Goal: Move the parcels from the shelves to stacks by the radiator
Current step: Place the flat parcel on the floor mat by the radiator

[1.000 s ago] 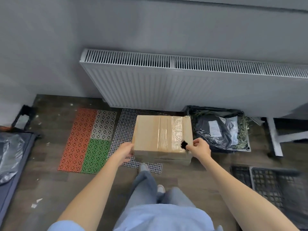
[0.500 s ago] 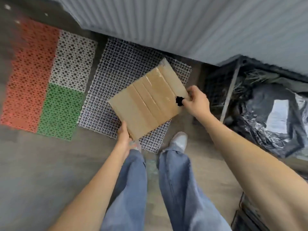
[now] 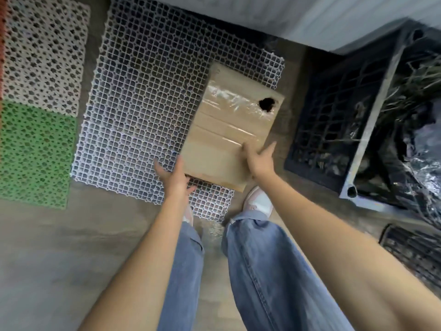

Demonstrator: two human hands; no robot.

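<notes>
A flat brown cardboard parcel [image 3: 229,130], taped on top and with a dark hole near its far right corner, lies on the right part of a white grid mat [image 3: 143,103] on the floor just below the radiator [image 3: 334,15]. My left hand [image 3: 174,175] is at the parcel's near left corner with fingers spread. With its fingers straight, my right hand [image 3: 259,158] rests on the parcel's near right edge. Neither hand grips it.
A black plastic crate [image 3: 334,130] with dark plastic bags [image 3: 417,151] and dry grass stands to the right of the parcel. A second black crate [image 3: 412,254] is at the lower right. Perforated white [image 3: 45,56] and green [image 3: 35,151] mats lie left. My feet stand at the grid mat's near edge.
The parcel went from tilted in both hands to lying flat on the grid mat. Both hands let go of its sides and now sit at its near edge with fingers open.
</notes>
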